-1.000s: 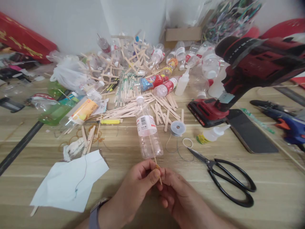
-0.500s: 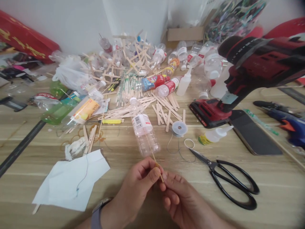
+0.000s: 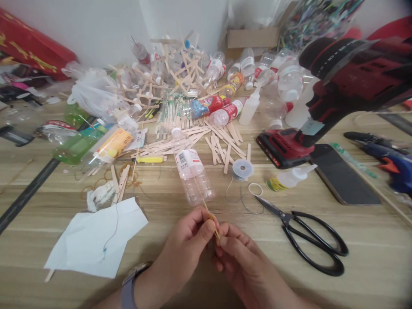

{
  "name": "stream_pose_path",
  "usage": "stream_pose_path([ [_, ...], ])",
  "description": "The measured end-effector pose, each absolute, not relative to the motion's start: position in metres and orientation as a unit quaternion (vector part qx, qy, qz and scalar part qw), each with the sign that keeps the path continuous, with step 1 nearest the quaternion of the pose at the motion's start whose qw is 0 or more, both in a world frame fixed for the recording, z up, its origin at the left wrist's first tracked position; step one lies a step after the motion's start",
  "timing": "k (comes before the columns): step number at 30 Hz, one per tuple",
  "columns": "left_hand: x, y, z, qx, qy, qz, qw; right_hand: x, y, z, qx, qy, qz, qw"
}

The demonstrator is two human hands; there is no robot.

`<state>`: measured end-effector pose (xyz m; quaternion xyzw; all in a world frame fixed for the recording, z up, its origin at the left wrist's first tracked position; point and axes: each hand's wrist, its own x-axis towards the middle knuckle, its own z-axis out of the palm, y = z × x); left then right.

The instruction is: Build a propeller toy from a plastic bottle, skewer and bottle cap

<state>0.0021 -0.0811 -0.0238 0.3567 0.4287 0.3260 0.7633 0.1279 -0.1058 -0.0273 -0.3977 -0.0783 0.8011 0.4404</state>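
Observation:
My left hand [image 3: 188,244] pinches a thin wooden stick [image 3: 206,207] between thumb and fingers, at a spot where a yellow-brown rubber band [image 3: 211,217] sits on it. Close against it, my right hand [image 3: 240,257] is closed, its thumb and fingertips on the band's strand beside the stick's near end. The fingers partly hide that end. From my hands the stick runs forward to a clear plastic bottle [image 3: 196,186] lying with its white cap away from me. Whether the stick passes inside the bottle or over it, I cannot tell.
Black scissors [image 3: 283,216], a spool of line [image 3: 243,169], a glue bottle [image 3: 286,179] and a phone [image 3: 346,174] lie to the right, near a standing red drill [image 3: 347,81]. White paper [image 3: 96,240] lies left. Craft sticks [image 3: 180,143] and several bottles fill the back.
My right hand has shifted up slightly and its fingertips have closed at the stick's near end, where two strands now show. The left hand keeps its pinch.

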Motion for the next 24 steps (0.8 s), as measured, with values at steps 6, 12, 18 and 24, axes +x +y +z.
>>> stream_pose_path([
  [6, -0.004, -0.079, -0.022, 0.527, 0.514, 0.285, 0.614, 0.137, -0.105, -0.028, -0.454, -0.115, 0.765, 0.441],
  [12, -0.001, -0.086, -0.025, 0.487, 0.511, 0.245, 0.664, 0.139, -0.092, -0.033, -0.439, -0.083, 0.742, 0.499],
  [18, 0.003, -0.092, -0.027, 0.353, 0.481, 0.268, 0.756, 0.139, -0.087, -0.031, -0.339, -0.006, 0.814, 0.471],
  [24, 0.000, -0.088, -0.014, 0.293, 0.492, 0.279, 0.771, 0.156, -0.083, -0.030, -0.280, -0.107, 0.883, 0.361],
])
